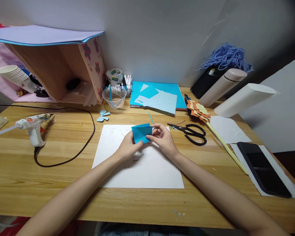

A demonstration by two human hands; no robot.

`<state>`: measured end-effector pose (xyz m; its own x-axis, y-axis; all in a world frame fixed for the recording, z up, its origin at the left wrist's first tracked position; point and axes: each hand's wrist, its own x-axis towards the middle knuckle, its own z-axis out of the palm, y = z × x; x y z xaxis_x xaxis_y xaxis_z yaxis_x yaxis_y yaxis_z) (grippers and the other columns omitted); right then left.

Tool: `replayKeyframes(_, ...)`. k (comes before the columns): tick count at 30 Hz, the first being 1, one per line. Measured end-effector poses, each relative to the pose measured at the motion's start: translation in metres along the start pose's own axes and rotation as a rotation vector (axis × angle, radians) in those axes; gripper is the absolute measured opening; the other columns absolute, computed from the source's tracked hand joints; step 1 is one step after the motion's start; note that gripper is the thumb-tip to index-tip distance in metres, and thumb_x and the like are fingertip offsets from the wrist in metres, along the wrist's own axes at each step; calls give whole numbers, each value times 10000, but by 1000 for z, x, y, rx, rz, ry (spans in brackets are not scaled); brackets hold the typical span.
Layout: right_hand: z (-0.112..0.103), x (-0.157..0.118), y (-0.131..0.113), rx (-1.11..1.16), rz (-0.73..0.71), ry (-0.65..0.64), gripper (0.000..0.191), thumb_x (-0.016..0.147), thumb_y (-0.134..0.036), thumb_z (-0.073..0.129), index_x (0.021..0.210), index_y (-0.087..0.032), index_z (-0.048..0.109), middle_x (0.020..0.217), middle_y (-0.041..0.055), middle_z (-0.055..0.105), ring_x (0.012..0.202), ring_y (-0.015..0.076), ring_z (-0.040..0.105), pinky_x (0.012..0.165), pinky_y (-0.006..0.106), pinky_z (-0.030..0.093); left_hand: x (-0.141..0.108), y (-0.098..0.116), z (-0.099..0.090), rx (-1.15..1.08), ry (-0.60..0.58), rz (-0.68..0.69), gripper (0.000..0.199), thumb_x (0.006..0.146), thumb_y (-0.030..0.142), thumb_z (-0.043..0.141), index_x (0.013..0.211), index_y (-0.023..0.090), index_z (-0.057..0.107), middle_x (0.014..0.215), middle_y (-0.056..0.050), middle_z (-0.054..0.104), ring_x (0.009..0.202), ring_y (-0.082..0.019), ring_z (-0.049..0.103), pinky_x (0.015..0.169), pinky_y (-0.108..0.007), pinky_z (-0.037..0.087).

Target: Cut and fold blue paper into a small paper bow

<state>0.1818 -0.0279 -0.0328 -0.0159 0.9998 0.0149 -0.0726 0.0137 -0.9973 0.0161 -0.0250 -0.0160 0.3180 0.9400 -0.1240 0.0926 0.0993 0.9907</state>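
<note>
A small folded piece of blue paper (142, 133) is held up between both hands, above a white sheet (137, 177) with dark marks on it. My left hand (127, 146) grips its lower left side, thumb in front. On its right edge my right hand (162, 138) pinches the paper between thumb and fingers. Black-handled scissors (190, 131) lie with parted handles just right of the white sheet. Behind the sheet, to the left, is a cut light-blue paper shape (103, 116). A thin blue strip (150, 118) lies behind the held paper.
A white glue gun (34, 129) with a looping black cord stands at left. Along the back are an open box (92, 65), a clear cup (114, 98) and blue paper sheets (178, 95). At right are a paper flower (198, 110), bottles and a phone (263, 168).
</note>
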Motion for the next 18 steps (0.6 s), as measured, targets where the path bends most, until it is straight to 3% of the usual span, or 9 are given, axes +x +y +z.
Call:
replayKeyframes(6,0,0,-2,-65,-18,-62,259,692,-388,697,730,-182,544,687,-11,542,618,110,525,570,238,466,3,-5,1,-39,30,-18,503,622,313,736,1074,160,577,933,-100,676,814,-211,616,674,-298,490)
replayKeyframes(11,-2,-1,-4,-88,-16,-138,315,832,-475,508,703,-187,513,619,-28,497,549,101,498,545,237,429,3,-1,0,-43,74,-60,408,598,341,751,926,133,626,826,-84,689,740,-203,628,635,-283,486)
replayKeyframes(14,-3,-1,-4,-84,9,-221,278,785,-455,587,747,-183,537,652,-25,531,566,103,510,551,239,430,4,1,-1,-90,83,-86,309,624,353,723,805,119,634,793,-77,689,721,-198,630,648,-286,491)
replayKeyframes(18,-2,-1,-3,-64,27,-259,237,728,-394,662,739,-178,565,675,-22,558,587,103,513,571,243,431,4,2,-2,-165,95,-64,293,638,348,712,813,128,628,833,-65,693,752,-189,636,700,-286,496)
